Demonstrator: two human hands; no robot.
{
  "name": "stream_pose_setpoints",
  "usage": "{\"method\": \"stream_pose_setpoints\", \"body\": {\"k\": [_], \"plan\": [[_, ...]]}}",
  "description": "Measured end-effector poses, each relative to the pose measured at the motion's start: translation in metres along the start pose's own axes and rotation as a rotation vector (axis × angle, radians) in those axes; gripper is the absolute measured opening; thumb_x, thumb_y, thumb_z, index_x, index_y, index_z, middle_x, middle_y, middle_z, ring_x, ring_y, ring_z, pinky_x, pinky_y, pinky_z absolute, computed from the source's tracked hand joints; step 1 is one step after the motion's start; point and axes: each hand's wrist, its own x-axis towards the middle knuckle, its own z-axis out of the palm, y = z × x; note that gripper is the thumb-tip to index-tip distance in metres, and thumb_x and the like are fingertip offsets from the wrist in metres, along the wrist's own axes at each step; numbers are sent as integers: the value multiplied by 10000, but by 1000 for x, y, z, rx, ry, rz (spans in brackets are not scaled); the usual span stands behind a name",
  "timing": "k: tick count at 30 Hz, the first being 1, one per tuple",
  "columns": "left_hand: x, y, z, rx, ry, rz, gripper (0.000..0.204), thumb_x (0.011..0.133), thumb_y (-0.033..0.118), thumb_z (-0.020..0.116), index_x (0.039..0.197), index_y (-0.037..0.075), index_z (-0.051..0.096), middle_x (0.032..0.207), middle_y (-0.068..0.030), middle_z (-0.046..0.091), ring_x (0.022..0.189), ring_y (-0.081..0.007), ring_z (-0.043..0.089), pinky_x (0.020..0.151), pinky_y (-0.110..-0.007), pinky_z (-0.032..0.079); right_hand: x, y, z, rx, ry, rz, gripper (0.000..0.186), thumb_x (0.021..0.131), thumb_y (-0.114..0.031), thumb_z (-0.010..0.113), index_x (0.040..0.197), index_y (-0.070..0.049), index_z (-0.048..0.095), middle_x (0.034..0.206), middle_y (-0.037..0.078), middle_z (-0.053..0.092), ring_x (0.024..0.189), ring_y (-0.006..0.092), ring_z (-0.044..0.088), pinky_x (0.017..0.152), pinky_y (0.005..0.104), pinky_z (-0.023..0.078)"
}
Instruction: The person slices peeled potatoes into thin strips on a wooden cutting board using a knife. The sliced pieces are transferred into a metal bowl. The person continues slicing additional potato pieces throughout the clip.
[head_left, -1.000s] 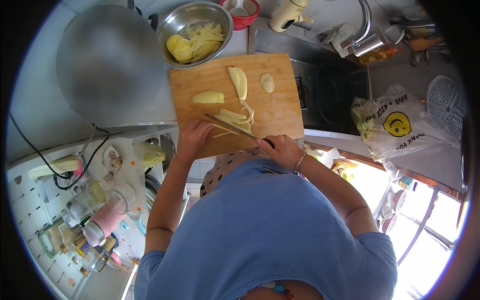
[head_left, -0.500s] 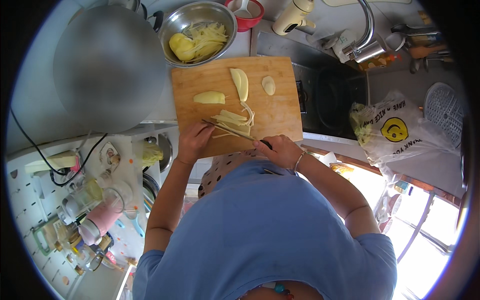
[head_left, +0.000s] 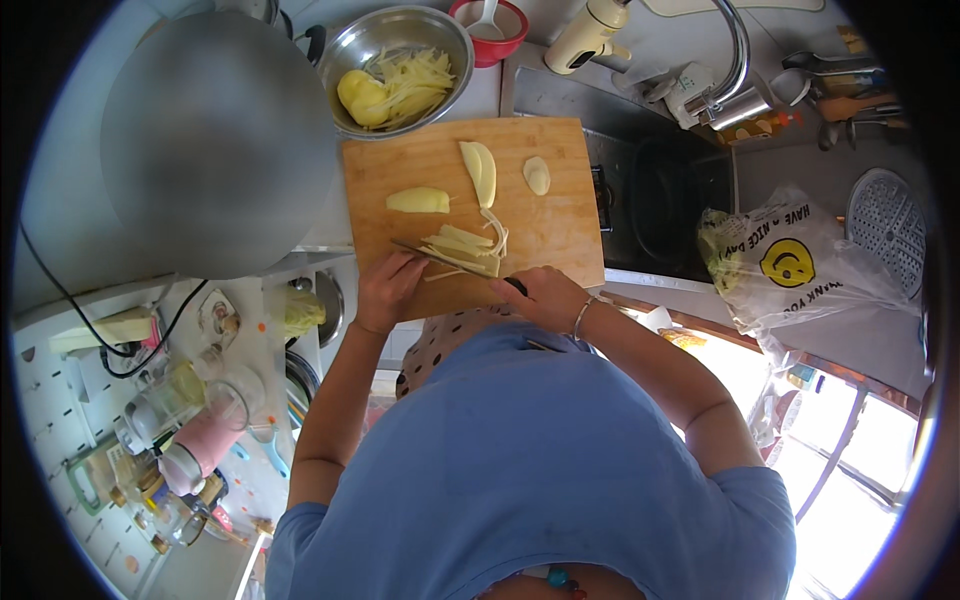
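On the wooden cutting board [head_left: 560,235], my right hand [head_left: 540,299] grips the dark handle of a knife [head_left: 462,268]. The blade slants up to the left, across thin potato slices and strips [head_left: 458,242]. My left hand [head_left: 391,288] is bent with its fingers together at the left end of these slices, close to the blade's tip; its fingertips are partly hidden. Farther up the board lie a potato chunk [head_left: 418,200], two overlapping potato slices [head_left: 479,173] and a small round slice [head_left: 537,176].
Beyond the board stands a steel bowl [head_left: 338,92] of potato strips and peeled potato, beside a red bowl [head_left: 512,42] with a white spoon. A dark sink [head_left: 660,200] is at the right, then a plastic bag [head_left: 790,260]. A large grey round shape [head_left: 215,145] fills the upper left.
My right hand and the knife have shifted slightly to the left, and the blade's tip now reaches farther past my left fingers. The potato pieces have barely moved.
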Motion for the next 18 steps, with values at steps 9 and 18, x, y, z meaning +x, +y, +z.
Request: {"method": "stream_pose_setpoints", "body": {"k": [9,18], "plan": [[1,-1,-1,5,-9,-4,200,808,-11,779,994,62,768,993,-53,722,817,-264,706,678,-376,582,35,8,43,-46,213,-130,622,1066,-594,465,1047,-25,716,888,279,723,914,467,696,899,547,524],[20,20,-41,-43,103,-48,206,787,71,851,964,60,745,935,-64,716,765,-300,699,675,-381,564,3,12,0,-278,442,-248,596,1009,-635,582,1011,-50,695,761,186,720,731,378,733,734,495,568]]}}
